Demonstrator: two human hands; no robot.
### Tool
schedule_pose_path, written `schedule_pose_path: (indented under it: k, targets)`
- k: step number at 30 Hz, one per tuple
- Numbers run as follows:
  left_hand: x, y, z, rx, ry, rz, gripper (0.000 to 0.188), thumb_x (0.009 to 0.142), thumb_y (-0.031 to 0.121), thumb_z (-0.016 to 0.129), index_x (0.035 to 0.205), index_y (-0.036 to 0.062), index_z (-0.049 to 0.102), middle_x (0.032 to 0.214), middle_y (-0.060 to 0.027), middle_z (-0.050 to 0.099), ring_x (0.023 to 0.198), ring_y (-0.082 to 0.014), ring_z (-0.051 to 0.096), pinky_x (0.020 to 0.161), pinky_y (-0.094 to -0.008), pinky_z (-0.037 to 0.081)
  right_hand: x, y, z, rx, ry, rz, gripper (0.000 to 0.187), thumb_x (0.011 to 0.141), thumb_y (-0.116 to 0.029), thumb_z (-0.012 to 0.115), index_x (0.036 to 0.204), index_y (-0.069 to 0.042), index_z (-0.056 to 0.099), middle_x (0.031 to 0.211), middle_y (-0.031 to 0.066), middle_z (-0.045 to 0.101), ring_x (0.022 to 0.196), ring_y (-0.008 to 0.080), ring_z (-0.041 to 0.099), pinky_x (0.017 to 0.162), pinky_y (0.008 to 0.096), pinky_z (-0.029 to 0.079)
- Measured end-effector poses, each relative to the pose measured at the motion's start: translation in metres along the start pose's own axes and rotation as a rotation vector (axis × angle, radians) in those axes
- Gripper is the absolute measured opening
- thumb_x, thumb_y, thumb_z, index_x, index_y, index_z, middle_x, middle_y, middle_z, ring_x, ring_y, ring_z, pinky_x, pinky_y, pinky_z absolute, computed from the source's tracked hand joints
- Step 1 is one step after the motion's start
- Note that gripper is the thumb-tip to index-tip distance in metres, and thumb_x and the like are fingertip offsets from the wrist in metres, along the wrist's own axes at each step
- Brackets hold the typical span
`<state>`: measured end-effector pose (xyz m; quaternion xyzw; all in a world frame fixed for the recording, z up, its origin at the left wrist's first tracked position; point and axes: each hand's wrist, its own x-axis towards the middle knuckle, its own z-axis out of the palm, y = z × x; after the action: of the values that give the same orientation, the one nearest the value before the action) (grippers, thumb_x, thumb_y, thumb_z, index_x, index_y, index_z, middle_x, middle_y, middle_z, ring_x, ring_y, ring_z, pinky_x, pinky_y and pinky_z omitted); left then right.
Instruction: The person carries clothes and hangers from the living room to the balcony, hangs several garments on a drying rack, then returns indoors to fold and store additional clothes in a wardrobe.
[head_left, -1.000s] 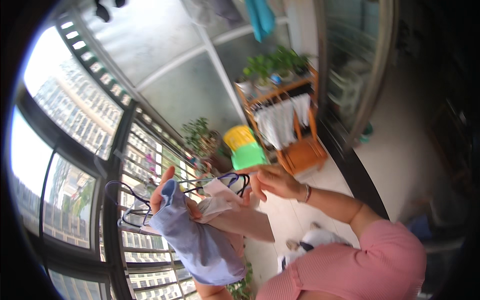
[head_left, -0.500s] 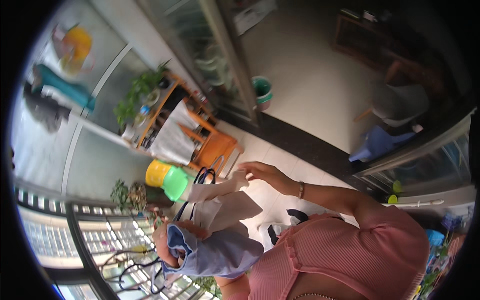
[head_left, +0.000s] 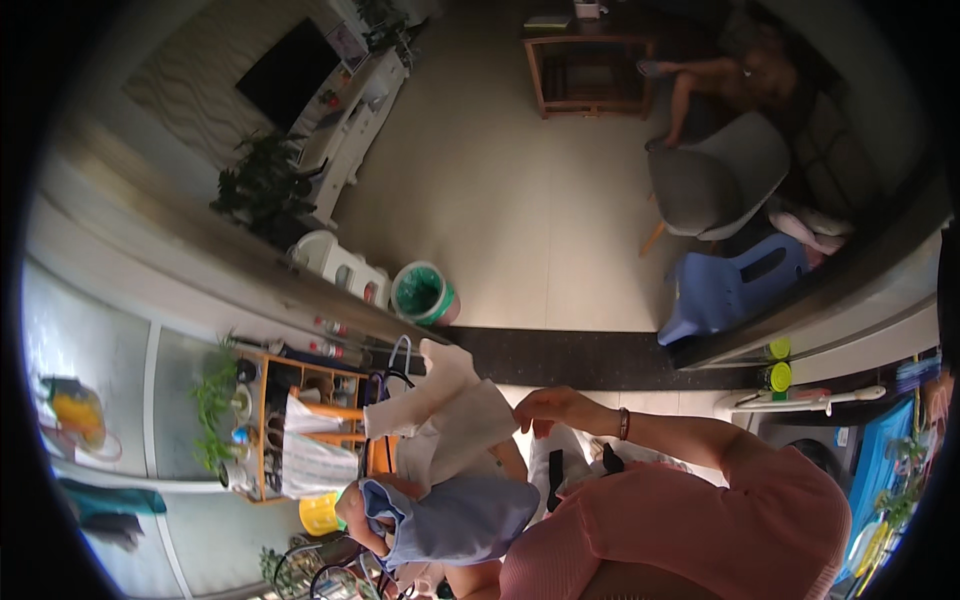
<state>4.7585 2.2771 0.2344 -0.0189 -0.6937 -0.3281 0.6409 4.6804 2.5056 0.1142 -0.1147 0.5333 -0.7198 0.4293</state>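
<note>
The left hand (head_left: 356,508) is clenched on a light blue garment (head_left: 455,520) bunched low against the person's pink top. Just above it, the right hand (head_left: 552,408) pinches the edge of a white garment (head_left: 445,410), which drapes leftward, apparently on a hanger. Behind stand an orange wooden shelf (head_left: 300,400), a green bucket (head_left: 422,294), then a grey chair (head_left: 715,180).

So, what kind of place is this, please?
Probably a home, at the edge of a balcony or laundry corner beside a living room. A wall television, a grey chair and potted plants show indoors; the hands hold clothes near hangers.
</note>
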Motion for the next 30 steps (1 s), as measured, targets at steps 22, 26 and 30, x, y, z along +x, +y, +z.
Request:
schedule_pose_path:
  k: [22,26,30]
  targets:
    - [0.154,-0.287,0.571,-0.397,-0.257,-0.595,0.023,0.089,0.002,0.062,0.111,0.0001,0.054,0.079,-0.0115,0.06,0.047,-0.0118,0.05,0.051,-0.0239,0.042,0.26,-0.273,-0.394,0.172,0.74,-0.174,0.019,0.095,-0.013,0.055,0.106,0.0,0.064,0.085,0.007,0.066,0.071,0.0112,0.061,0.067,0.0246,0.052]
    - [0.155,-0.342,0.685,-0.477,-0.221,-0.679,0.029,0.088,0.001,0.062,0.116,0.0007,0.054,0.085,-0.014,0.062,0.049,-0.0124,0.052,0.049,-0.0244,0.042,0.293,-0.324,-0.484,0.158,0.917,-0.174,0.019,0.094,-0.013,0.055,0.104,0.0,0.064,0.084,0.0067,0.066,0.07,0.0101,0.06,0.064,0.0224,0.05]
    - [0.169,-0.371,0.802,-0.485,-0.097,-0.57,0.032,0.088,-0.001,0.061,0.119,0.0015,0.053,0.087,-0.016,0.063,0.05,-0.014,0.052,0.049,-0.0264,0.044,0.345,-0.427,-0.575,0.111,0.91,-0.277,0.019,0.096,-0.015,0.054,0.101,0.0,0.064,0.081,0.0063,0.064,0.068,0.0101,0.058,0.064,0.023,0.047]
